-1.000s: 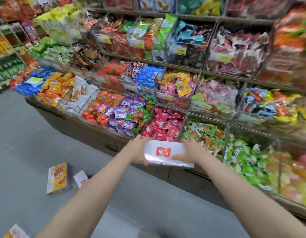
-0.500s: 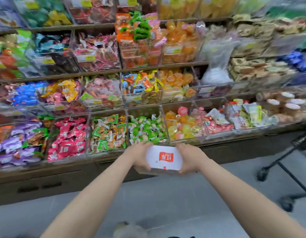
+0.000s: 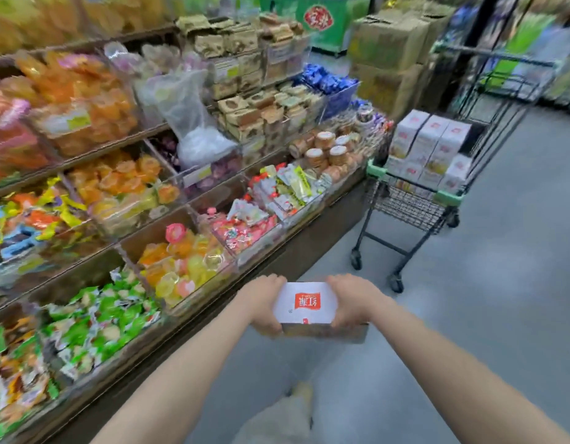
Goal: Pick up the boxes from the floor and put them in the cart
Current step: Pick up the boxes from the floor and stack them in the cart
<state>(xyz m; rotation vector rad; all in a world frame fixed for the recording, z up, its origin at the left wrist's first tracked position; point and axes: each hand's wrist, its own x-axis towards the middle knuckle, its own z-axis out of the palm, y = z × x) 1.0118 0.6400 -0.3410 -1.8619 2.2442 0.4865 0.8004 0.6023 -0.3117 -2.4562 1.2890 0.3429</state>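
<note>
I carry a white box (image 3: 304, 303) with a red logo on its top face, low in the middle of the view. My left hand (image 3: 262, 302) grips its left end and my right hand (image 3: 352, 301) grips its right end. A wire shopping cart (image 3: 411, 206) with green rim trim stands on the floor ahead to the right, well beyond the box. Several similar white boxes (image 3: 429, 145) are stacked inside the cart's basket.
Tiered shelves of candy bins (image 3: 187, 257) run along the left, their wooden base edging the aisle. Brown cartons (image 3: 389, 59) are piled behind the cart. Grey floor (image 3: 501, 299) stretches to the right. My leg and shoe (image 3: 301, 395) show below the box.
My view has swung right along the shelves, so the floor boxes left the frame and the cart with its stacked boxes came into view. Both hands kept hold of the box.
</note>
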